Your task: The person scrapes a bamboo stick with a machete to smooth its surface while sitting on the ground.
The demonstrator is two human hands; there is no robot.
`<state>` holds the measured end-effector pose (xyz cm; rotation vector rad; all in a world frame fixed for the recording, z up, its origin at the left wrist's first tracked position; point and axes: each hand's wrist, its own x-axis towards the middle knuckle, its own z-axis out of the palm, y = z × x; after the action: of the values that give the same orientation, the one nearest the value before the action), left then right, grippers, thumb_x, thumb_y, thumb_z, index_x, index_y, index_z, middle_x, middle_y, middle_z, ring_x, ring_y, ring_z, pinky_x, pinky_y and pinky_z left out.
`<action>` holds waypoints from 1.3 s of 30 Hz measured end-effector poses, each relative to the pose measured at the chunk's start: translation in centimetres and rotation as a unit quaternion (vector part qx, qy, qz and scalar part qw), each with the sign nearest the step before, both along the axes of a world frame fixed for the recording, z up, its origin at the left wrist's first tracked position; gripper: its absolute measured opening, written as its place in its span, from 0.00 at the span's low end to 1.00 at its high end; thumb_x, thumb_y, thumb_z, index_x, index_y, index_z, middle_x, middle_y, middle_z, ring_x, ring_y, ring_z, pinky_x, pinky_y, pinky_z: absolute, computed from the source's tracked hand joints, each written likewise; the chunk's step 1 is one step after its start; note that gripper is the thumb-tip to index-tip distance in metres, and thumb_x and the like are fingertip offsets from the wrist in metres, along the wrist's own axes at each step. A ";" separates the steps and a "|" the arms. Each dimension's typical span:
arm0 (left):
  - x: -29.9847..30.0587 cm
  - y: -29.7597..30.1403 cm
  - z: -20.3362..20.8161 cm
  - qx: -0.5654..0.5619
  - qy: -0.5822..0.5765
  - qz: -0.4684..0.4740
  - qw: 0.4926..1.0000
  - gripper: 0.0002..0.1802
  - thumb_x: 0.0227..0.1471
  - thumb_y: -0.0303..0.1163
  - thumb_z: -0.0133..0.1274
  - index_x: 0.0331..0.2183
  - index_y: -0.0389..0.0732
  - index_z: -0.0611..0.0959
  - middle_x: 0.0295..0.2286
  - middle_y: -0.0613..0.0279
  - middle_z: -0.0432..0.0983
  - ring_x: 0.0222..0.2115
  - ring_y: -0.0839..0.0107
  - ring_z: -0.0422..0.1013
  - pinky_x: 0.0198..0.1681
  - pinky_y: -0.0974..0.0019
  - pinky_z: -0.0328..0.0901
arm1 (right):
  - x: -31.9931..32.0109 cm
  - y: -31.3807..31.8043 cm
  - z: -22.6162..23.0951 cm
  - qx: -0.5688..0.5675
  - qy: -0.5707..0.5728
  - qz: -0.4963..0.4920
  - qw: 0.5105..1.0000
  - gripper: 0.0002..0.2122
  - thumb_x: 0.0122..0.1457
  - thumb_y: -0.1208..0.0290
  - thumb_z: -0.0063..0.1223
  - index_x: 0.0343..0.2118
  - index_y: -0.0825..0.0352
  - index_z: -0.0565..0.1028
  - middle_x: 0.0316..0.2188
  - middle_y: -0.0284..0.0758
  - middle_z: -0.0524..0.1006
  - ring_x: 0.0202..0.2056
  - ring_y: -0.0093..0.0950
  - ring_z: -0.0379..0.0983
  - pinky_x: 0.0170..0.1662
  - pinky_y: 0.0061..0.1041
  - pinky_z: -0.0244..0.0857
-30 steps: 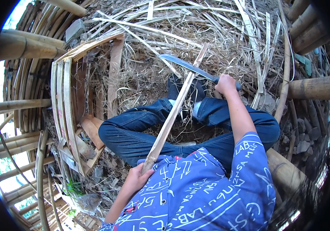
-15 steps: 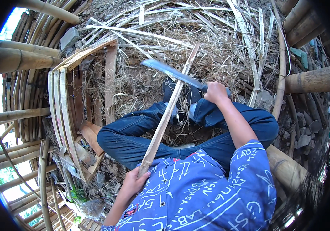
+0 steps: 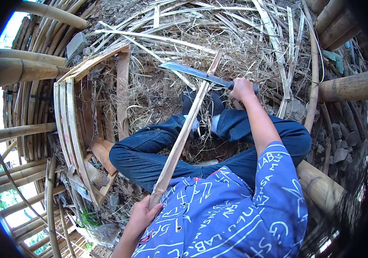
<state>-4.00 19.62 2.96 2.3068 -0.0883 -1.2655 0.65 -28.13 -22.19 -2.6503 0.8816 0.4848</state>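
Observation:
A long split bamboo strip [image 3: 187, 127] runs slantwise from my waist out past my feet. My left hand [image 3: 144, 213] is closed round its near end, against my shirt. In my right hand [image 3: 242, 89] is the dark handle of a machete [image 3: 187, 70], its blade pointing left. The blade lies across the strip close to the far end, touching or just over it. My legs [image 3: 149, 146] are folded to either side, in blue jeans, with the strip passing over them. Dark footwear [image 3: 187, 99] shows beneath the strip.
Curled shavings [image 3: 244, 64] and pale split strips [image 3: 274, 43] litter the ground ahead. A wooden crate-like frame [image 3: 70, 116] stands at my left. Bamboo poles [image 3: 29, 69] jut in on the left; another pole [image 3: 347, 88] and stones [image 3: 343, 150] lie at right.
The machete has slid outward along the strip, toward its far end, and its blade is no longer blurred. My left hand and the strip's near end have shifted slightly back toward me.

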 end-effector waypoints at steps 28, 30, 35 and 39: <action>0.2 1.2 0.6 0.012 0.012 -0.029 0.999 0.15 0.51 0.32 0.60 0.37 0.32 0.78 0.18 0.55 0.74 0.17 0.77 0.66 0.22 0.67 0.63 | -0.4 3.0 3.1 0.029 -0.010 0.081 0.996 0.14 0.42 0.65 0.58 0.33 0.64 0.80 0.36 0.44 0.80 0.40 0.40 0.78 0.44 0.37 0.72; 0.6 0.5 1.4 0.027 0.027 -0.058 0.998 0.16 0.52 0.32 0.60 0.38 0.32 0.78 0.21 0.58 0.76 0.21 0.79 0.68 0.25 0.69 0.65 | -0.8 -1.2 0.8 -0.005 0.032 -0.057 0.998 0.14 0.44 0.68 0.55 0.35 0.65 0.79 0.35 0.45 0.80 0.39 0.42 0.78 0.44 0.39 0.71; -0.6 2.8 -0.1 0.001 0.020 -0.012 1.000 0.17 0.52 0.34 0.60 0.39 0.31 0.78 0.23 0.60 0.76 0.23 0.81 0.69 0.26 0.69 0.66 | 0.5 0.9 1.3 0.017 0.002 -0.004 1.000 0.13 0.42 0.69 0.53 0.33 0.68 0.78 0.33 0.48 0.80 0.38 0.45 0.78 0.44 0.41 0.71; 0.4 1.5 0.3 0.042 0.028 -0.011 0.999 0.16 0.51 0.34 0.61 0.36 0.31 0.78 0.18 0.54 0.75 0.18 0.75 0.68 0.24 0.65 0.64 | -1.3 4.6 2.8 0.015 -0.058 0.093 0.994 0.12 0.39 0.69 0.55 0.29 0.67 0.79 0.29 0.46 0.80 0.34 0.43 0.79 0.42 0.39 0.73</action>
<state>-3.59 21.09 3.29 2.3451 -0.0431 -1.3668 -0.66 -23.55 -19.34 -2.7149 0.5927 0.3802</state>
